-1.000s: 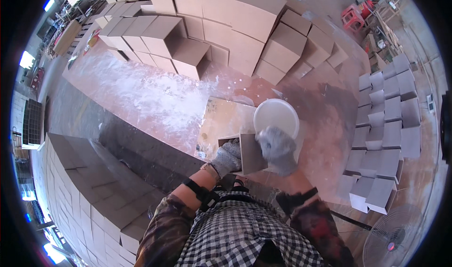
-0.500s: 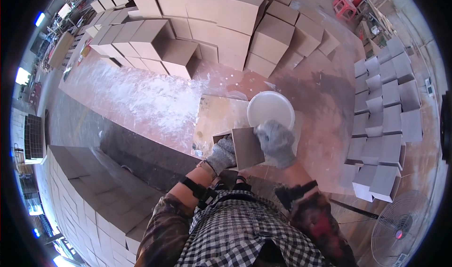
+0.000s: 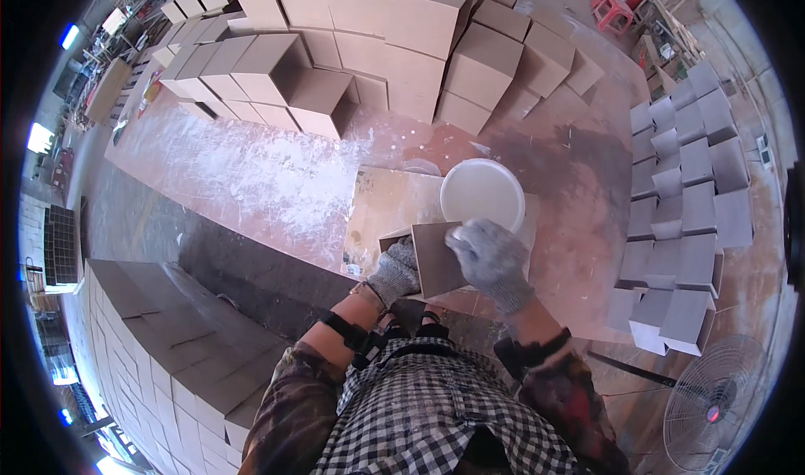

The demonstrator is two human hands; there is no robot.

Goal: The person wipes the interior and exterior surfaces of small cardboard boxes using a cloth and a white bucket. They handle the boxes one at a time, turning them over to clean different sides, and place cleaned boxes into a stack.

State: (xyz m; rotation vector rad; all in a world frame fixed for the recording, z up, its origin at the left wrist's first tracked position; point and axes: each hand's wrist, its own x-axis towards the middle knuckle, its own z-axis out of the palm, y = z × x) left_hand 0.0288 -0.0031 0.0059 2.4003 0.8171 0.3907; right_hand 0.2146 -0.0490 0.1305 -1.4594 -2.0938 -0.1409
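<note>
A small open box (image 3: 439,261) made of brown-grey board is held up in front of my body. My left hand (image 3: 397,267), in a grey knit glove, grips it from its open left side, with the fingers partly hidden inside. My right hand (image 3: 493,261), gloved the same way, has its fingers curled at the upper right edge of the box's broad face. Whatever those fingers pinch, if anything, is hidden. Just beyond the box stands a round white tub (image 3: 482,192) with pale contents, on a stained board (image 3: 381,194).
Large stacked brown boxes (image 3: 360,22) line the far side. Rows of grey box shapes (image 3: 683,198) stand at the right, with a floor fan (image 3: 713,391) nearer. A long box stack (image 3: 168,349) fills the near left. A red stool (image 3: 612,12) is at the far right.
My right hand has shifted slightly, its fingers now nearer the upper edge of the box and its wrist turned. The box and my left hand have barely moved.
</note>
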